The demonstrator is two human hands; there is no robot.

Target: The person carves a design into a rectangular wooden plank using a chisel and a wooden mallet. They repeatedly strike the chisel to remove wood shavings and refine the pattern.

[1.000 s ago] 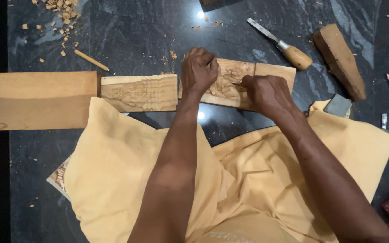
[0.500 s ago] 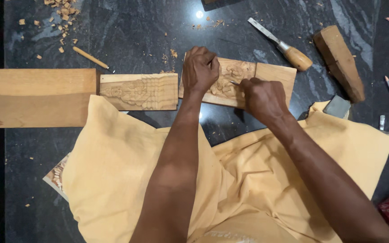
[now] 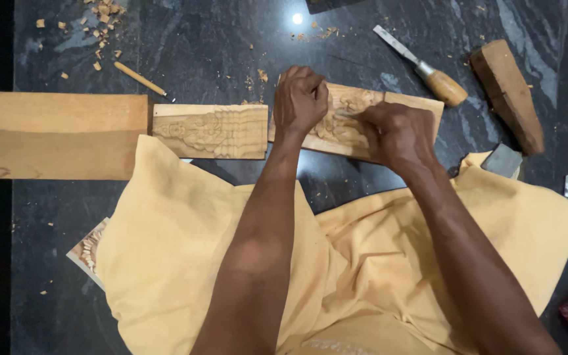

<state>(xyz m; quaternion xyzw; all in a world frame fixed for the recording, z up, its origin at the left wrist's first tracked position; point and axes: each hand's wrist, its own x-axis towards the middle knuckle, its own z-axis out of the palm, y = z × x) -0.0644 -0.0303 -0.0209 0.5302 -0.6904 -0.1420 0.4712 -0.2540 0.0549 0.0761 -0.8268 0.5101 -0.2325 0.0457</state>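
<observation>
Both hands, left hand (image 3: 302, 98) and right hand (image 3: 394, 131), are clenched on the pale, relief-carved wooden panel (image 3: 353, 125).

A wood-carving workplace, seen from above, set up on a dark polished stone floor (image 3: 198, 39) rather than a bench. Wood chips (image 3: 103, 13) lie scattered at the upper left of the frame. A chisel (image 3: 422, 66) with a wooden handle rests at the upper right, beside a wooden block (image 3: 507, 95). Across the middle lie a plain plank (image 3: 67, 135), a carved panel (image 3: 212, 130) and a second carved panel (image 3: 350, 121) partly covered by two hands. A pencil (image 3: 139, 79) lies near the chips. Yellow cloth (image 3: 185, 250) fills the lower frame.
</observation>
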